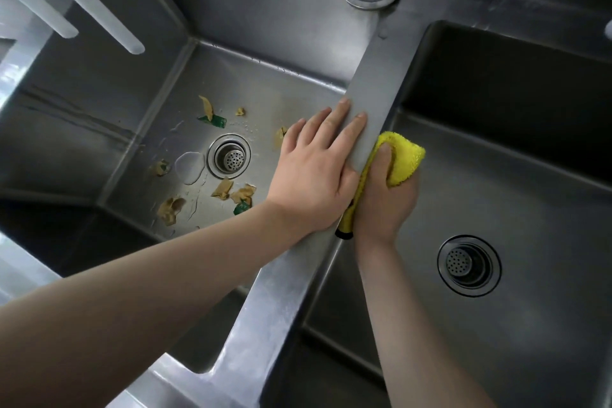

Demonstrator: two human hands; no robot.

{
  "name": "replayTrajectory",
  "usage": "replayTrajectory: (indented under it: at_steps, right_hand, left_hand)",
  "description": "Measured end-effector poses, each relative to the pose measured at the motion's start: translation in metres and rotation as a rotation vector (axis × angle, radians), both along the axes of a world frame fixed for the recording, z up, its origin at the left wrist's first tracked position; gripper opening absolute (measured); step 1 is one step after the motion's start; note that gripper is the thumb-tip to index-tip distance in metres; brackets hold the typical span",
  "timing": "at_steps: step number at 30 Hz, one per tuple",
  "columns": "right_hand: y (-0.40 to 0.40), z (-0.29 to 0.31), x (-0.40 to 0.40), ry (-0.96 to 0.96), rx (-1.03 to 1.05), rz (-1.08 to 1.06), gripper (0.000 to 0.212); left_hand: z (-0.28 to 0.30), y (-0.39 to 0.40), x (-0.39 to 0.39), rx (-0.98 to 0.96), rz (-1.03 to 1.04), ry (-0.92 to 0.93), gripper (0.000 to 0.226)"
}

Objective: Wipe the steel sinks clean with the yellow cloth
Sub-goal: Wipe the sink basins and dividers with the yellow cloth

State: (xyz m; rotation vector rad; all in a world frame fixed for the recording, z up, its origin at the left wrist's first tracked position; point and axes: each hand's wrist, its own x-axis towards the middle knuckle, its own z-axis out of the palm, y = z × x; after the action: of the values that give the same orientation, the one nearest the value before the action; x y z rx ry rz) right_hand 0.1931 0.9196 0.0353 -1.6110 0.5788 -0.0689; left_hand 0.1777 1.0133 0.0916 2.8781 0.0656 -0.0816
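Two basins in the one head view, split by a flat steel divider point(371, 89) running from near to far. The right hand point(385, 199) has its fingers curled round the bunched yellow cloth point(402, 156), pressed against the divider's right wall at the top of the right sink point(496, 175). The left hand point(314, 169) lies flat, fingers straight, on top of the divider, holding nothing, the two hands side by side and touching.

My take on doing this bit well: keep the cloth bunched but flatten the face that meets the steel, and run long strokes along the wall rather than scrubbing in spots. The left hand as a brace seems sensible; just keep it off the strip being wiped.

The left sink point(99, 109) looks like the bigger job, with food scraps point(228, 190) and a puddle point(190, 167) around its drain strainer point(229, 156). I'd pick those scraps out first so the cloth doesn't smear them around or push them into the drain.
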Motion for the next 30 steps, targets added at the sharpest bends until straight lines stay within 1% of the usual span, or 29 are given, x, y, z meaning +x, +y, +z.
replayTrajectory:
  at_steps: [3,10,13,21,30]
  right_hand:
    - [0.001,-0.007,0.004,0.030,0.005,-0.022,0.025]
    - [0.000,-0.016,0.010,0.034,-0.015,0.016,0.020]
    - [0.000,-0.026,0.015,0.078,-0.005,0.042,0.025]
    - [-0.003,-0.083,0.031,0.226,-0.148,0.169,0.038]
    - [-0.012,-0.112,0.046,0.484,-0.191,0.263,0.052]
  left_hand:
    - [0.000,-0.001,0.000,0.018,-0.003,0.008,0.064]
    - [0.001,-0.001,0.001,0.006,-0.003,0.015,0.064]
    - [0.002,-0.001,0.001,-0.015,-0.004,-0.002,0.063]
    - [0.000,0.000,0.001,-0.030,0.003,-0.004,0.064]
    - [0.000,0.001,0.001,-0.065,0.008,-0.014,0.063]
